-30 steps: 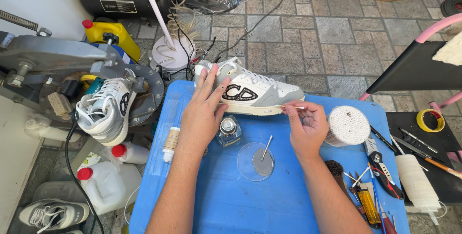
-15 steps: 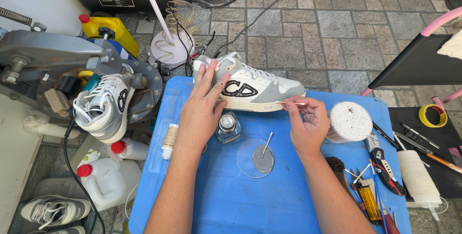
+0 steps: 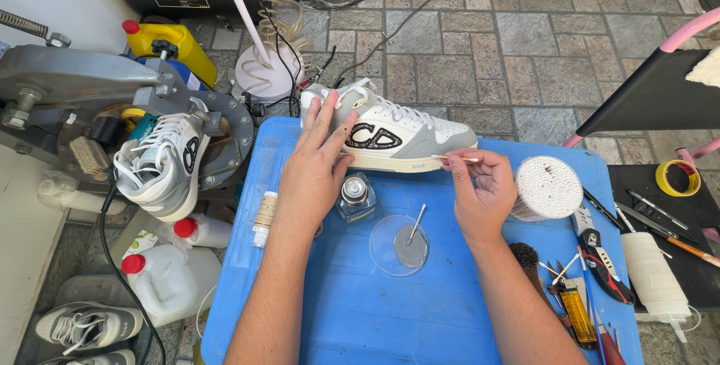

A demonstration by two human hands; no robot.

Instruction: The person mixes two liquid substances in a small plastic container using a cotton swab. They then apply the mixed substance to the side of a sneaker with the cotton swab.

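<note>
A white and grey sneaker (image 3: 405, 136) with a black emblem lies on its side at the far edge of the blue table (image 3: 390, 312). My left hand (image 3: 315, 170) rests flat against its heel and side, fingers spread. My right hand (image 3: 484, 189) pinches a cotton swab (image 3: 457, 159) whose tip touches the sneaker's pale sole near the toe. Between my hands stand a small glass bottle (image 3: 355, 196) and a round clear dish (image 3: 400, 245) holding grey liquid and a stick.
A round tub of cotton swabs (image 3: 549, 187) sits right of my right hand. Pliers, brushes, a lighter and a thread spool (image 3: 651, 275) lie at the right edge. A second sneaker (image 3: 161, 166) hangs on a grey machine at left, above white jugs (image 3: 169, 279).
My right hand with the swab has shifted slightly along the sneaker's sole. My left hand stays pressed on the sneaker.
</note>
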